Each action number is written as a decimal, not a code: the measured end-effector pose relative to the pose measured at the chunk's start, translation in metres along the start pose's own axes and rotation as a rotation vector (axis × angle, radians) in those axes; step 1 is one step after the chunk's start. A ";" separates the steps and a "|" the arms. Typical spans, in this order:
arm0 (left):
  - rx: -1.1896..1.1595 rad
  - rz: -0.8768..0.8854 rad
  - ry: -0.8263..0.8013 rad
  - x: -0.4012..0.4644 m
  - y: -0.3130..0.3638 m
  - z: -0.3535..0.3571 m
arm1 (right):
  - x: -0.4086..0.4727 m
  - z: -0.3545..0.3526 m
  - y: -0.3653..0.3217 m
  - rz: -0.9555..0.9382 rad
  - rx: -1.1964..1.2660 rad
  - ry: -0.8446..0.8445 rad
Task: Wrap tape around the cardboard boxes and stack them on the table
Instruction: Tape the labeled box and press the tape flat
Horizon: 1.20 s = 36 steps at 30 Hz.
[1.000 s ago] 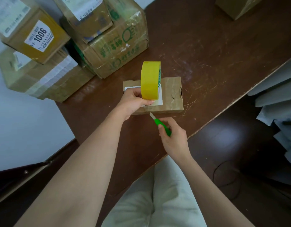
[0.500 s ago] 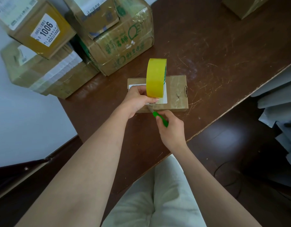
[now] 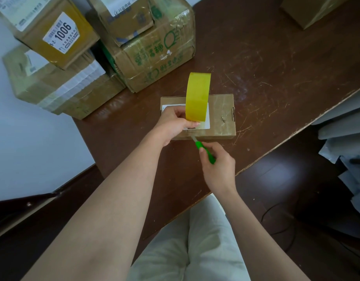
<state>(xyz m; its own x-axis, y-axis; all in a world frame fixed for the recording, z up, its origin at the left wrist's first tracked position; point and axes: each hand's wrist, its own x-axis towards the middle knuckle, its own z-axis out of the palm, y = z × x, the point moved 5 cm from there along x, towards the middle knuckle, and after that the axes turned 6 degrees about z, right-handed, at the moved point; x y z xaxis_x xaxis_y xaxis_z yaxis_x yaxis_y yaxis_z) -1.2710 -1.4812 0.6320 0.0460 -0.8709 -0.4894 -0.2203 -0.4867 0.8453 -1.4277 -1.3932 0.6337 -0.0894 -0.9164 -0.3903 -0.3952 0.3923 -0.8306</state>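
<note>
A small flat cardboard box (image 3: 220,116) with a white label lies on the dark brown table (image 3: 266,67). My left hand (image 3: 175,123) grips a yellow tape roll (image 3: 197,96), held upright on edge over the box's near left part. My right hand (image 3: 217,169) grips a green-handled cutter (image 3: 204,151); its blade tip points up at the box's near edge, just below the roll. The tape strip between roll and box is hard to make out.
Several taped cardboard boxes (image 3: 154,47) are stacked at the table's far left, one labelled 1006 (image 3: 59,33). Another box (image 3: 309,11) sits at the far right corner. The table edge (image 3: 296,130) runs diagonally on the right. My lap is below.
My right hand has brought the cutter up and forward until its blade reaches the box's near edge under the roll. My left hand still holds the roll in the same place.
</note>
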 end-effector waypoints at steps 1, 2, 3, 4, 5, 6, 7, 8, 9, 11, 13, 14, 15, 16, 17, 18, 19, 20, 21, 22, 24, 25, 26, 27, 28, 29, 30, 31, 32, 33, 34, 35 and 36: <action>-0.006 -0.003 0.000 0.000 0.000 0.000 | 0.002 0.003 -0.001 -0.001 -0.007 -0.006; -0.010 -0.005 -0.001 0.000 0.000 0.000 | 0.005 0.005 -0.002 0.005 -0.009 -0.003; -0.012 -0.006 -0.003 0.000 0.000 0.000 | 0.008 0.003 -0.001 0.023 0.000 0.018; -0.020 -0.009 -0.006 0.000 0.000 0.000 | 0.011 -0.002 0.001 0.050 0.020 0.061; -0.038 -0.012 -0.007 0.001 0.001 0.000 | 0.014 -0.010 0.005 0.079 0.045 0.112; -0.066 -0.015 -0.002 0.002 0.001 -0.001 | 0.015 -0.018 0.008 0.096 0.065 0.144; -0.106 -0.018 0.010 0.003 0.002 -0.004 | 0.015 -0.023 0.011 0.098 0.073 0.149; -0.146 -0.014 0.016 0.003 0.003 -0.006 | 0.013 -0.025 0.013 0.091 0.067 0.139; -0.174 -0.012 0.021 0.004 0.003 -0.008 | 0.012 -0.027 0.015 0.081 0.058 0.129; -0.217 -0.003 0.031 0.003 0.002 -0.011 | 0.011 -0.031 0.021 0.077 0.067 0.163; -0.260 0.000 0.054 0.000 0.003 -0.013 | 0.017 -0.039 0.025 0.088 0.086 0.240; -0.277 0.004 0.068 -0.001 0.003 -0.013 | 0.023 -0.044 0.026 0.088 0.079 0.272; -0.284 0.000 0.081 -0.001 0.003 -0.014 | 0.029 -0.049 0.026 0.087 0.060 0.295; -0.286 0.000 0.088 -0.001 0.004 -0.013 | 0.036 -0.054 0.027 0.091 0.034 0.309; -0.282 -0.006 0.089 -0.001 0.005 -0.012 | 0.044 -0.058 0.028 0.101 0.007 0.315; -0.274 -0.008 0.077 -0.002 0.006 -0.010 | 0.052 -0.061 0.029 0.116 -0.028 0.315; -0.265 -0.011 0.074 -0.002 0.006 -0.009 | 0.060 -0.063 0.031 0.130 -0.066 0.314; -0.265 -0.009 0.068 -0.002 0.005 -0.008 | 0.068 -0.065 0.031 0.139 -0.099 0.313; -0.271 -0.010 0.068 -0.002 0.005 -0.008 | 0.076 -0.067 0.033 0.144 -0.121 0.310; -0.270 -0.011 0.068 -0.002 0.005 -0.008 | 0.082 -0.068 0.033 0.145 -0.123 0.304; -0.272 -0.014 0.070 -0.002 0.005 -0.009 | 0.091 -0.068 0.033 0.148 -0.091 0.280; -0.280 -0.018 0.072 -0.002 0.006 -0.009 | 0.094 -0.068 0.032 0.146 -0.077 0.261; -0.287 -0.022 0.073 -0.001 0.006 -0.008 | 0.097 -0.067 0.032 0.145 -0.077 0.241; -0.294 -0.025 0.076 -0.001 0.005 -0.007 | 0.100 -0.067 0.030 0.148 -0.096 0.225; -0.298 -0.026 0.080 -0.001 0.005 -0.007 | 0.103 -0.067 0.028 0.156 -0.132 0.211; -0.297 -0.024 0.086 -0.001 0.005 -0.006 | 0.104 -0.067 0.025 0.170 -0.182 0.207; -0.293 -0.022 0.091 -0.001 0.006 -0.006 | 0.104 -0.068 0.019 0.175 -0.234 0.216; -0.289 -0.022 0.097 -0.001 0.006 -0.005 | 0.104 -0.069 0.013 0.162 -0.269 0.233; -0.288 -0.021 0.098 -0.001 0.008 -0.005 | 0.103 -0.069 0.004 0.122 -0.278 0.243; -0.279 -0.019 0.098 -0.001 0.010 -0.004 | 0.102 -0.068 -0.005 0.052 -0.262 0.228; -0.254 -0.017 0.094 0.000 0.012 -0.004 | 0.101 -0.065 -0.017 -0.036 -0.228 0.171; -0.215 -0.014 0.087 0.000 0.014 -0.004 | 0.099 -0.059 -0.029 -0.110 -0.175 0.082; -0.163 -0.008 0.079 0.001 0.016 -0.004 | 0.096 -0.052 -0.040 -0.146 -0.104 -0.036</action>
<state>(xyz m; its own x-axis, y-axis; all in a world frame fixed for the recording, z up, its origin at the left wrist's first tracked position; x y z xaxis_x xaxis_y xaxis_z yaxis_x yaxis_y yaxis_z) -1.2703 -1.4901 0.6459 0.1244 -0.8667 -0.4831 -0.0591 -0.4925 0.8683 -1.4680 -1.5012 0.6505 0.0075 -0.9588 -0.2840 -0.4944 0.2433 -0.8345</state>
